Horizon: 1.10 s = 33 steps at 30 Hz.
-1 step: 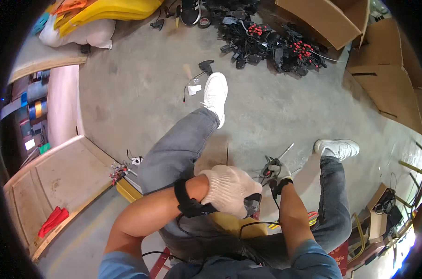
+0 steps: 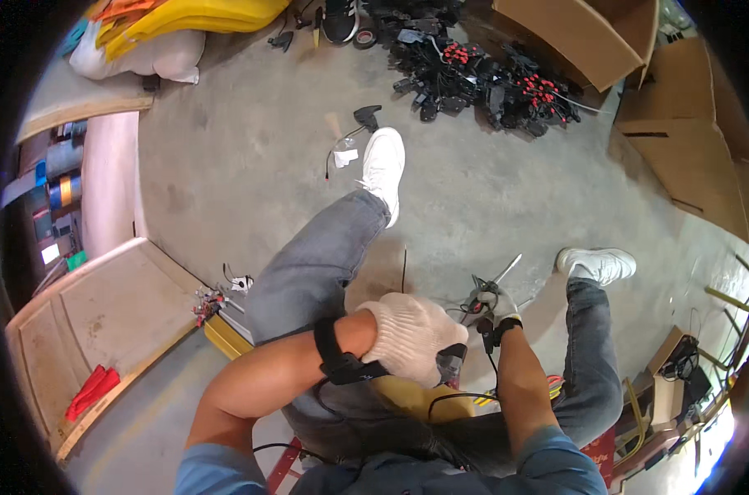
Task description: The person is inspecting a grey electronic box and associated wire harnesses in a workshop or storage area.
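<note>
My left hand [image 2: 414, 337], in a cream knitted glove, is balled over my lap with its back up. Its fingertips are hidden, and a small dark grey piece [image 2: 451, 360] shows at its lower right edge. To the right, my right hand [image 2: 503, 307] is also gloved and curls around a small dark device [image 2: 483, 299] with red details and thin black leads. From that grip a slender silver shaft [image 2: 508, 269] slants up to the right; how it joins the device cannot be made out. Black straps with cables circle both wrists.
A heap of black parts with red-tipped leads [image 2: 490, 78] lies at the far side, beside open cardboard boxes [image 2: 688, 132]. A black part with a cable [image 2: 366, 117] rests near my left shoe. A wooden-edged board [image 2: 118, 305] with red cloth [image 2: 94, 392] stands at left.
</note>
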Each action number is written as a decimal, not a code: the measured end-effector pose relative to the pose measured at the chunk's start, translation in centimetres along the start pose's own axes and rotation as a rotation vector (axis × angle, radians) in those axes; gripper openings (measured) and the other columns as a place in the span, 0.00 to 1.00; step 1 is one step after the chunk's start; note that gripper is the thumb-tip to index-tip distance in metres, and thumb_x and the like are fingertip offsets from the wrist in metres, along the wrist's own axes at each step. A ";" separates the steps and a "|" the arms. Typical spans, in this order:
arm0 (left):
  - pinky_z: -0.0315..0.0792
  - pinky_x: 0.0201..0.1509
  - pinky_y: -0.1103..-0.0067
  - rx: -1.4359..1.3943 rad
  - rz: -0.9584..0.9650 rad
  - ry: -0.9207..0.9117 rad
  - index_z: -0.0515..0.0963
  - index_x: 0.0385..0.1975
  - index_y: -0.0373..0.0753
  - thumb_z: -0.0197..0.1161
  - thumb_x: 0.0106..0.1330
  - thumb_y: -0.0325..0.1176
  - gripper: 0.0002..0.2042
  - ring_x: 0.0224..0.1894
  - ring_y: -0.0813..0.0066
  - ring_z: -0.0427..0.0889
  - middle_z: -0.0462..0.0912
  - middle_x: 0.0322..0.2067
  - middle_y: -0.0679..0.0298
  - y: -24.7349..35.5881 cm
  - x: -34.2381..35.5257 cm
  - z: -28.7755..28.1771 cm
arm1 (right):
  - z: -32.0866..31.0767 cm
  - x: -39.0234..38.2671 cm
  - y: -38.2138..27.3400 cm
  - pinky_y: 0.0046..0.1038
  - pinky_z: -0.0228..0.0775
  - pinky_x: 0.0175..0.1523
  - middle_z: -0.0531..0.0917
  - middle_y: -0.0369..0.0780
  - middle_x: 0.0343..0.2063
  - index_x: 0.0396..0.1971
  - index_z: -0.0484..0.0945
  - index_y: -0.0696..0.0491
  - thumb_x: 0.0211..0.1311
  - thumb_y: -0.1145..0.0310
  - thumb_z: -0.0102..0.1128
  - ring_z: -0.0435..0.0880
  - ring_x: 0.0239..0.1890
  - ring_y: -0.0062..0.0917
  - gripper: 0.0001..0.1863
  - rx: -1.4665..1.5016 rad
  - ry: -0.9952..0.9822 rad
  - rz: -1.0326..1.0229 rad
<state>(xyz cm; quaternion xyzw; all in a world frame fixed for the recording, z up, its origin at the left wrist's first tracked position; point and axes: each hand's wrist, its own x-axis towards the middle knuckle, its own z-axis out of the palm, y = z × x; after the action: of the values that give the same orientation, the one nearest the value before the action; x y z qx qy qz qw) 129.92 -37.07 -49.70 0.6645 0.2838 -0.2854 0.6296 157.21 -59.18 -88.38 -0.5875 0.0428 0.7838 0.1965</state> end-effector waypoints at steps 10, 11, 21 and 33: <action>0.81 0.48 0.57 0.099 0.203 -0.091 0.84 0.45 0.42 0.69 0.56 0.41 0.18 0.45 0.47 0.89 0.89 0.36 0.50 -0.9 0.9 0.9 | -0.7 -5.5 -4.5 0.35 0.83 0.29 0.88 0.39 0.37 0.57 0.80 0.54 0.67 0.62 0.74 0.84 0.23 0.27 0.22 -0.119 0.189 -0.069; 0.81 0.48 0.57 0.146 0.210 -0.133 0.84 0.44 0.42 0.68 0.55 0.40 0.17 0.45 0.47 0.89 0.89 0.36 0.50 -0.9 0.8 0.9 | -0.8 -5.8 -4.2 0.33 0.81 0.28 0.87 0.38 0.36 0.56 0.80 0.54 0.68 0.60 0.74 0.83 0.23 0.25 0.22 -0.096 0.215 -0.053; 0.81 0.47 0.58 0.155 0.288 -0.140 0.85 0.40 0.37 0.69 0.48 0.38 0.18 0.43 0.45 0.89 0.89 0.35 0.48 -1.9 -0.1 2.4 | 9.0 -5.3 -15.5 0.47 0.74 0.60 0.85 0.50 0.42 0.53 0.82 0.55 0.73 0.55 0.62 0.83 0.51 0.51 0.20 -1.187 0.413 -0.861; 0.81 0.42 0.55 -0.065 0.237 0.155 0.80 0.47 0.35 0.68 0.61 0.41 0.19 0.39 0.44 0.89 0.87 0.33 0.49 -7.2 -0.8 3.0 | 33.5 13.1 -26.5 0.44 0.75 0.59 0.83 0.42 0.48 0.52 0.86 0.41 0.57 0.69 0.72 0.79 0.52 0.49 0.20 -1.672 0.119 -1.144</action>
<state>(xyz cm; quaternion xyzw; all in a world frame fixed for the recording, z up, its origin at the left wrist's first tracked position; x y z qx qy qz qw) 124.04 -39.76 -54.12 0.6925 0.2604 -0.1475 0.6564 133.36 -21.50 -86.11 -0.5071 -0.7974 0.3203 0.0660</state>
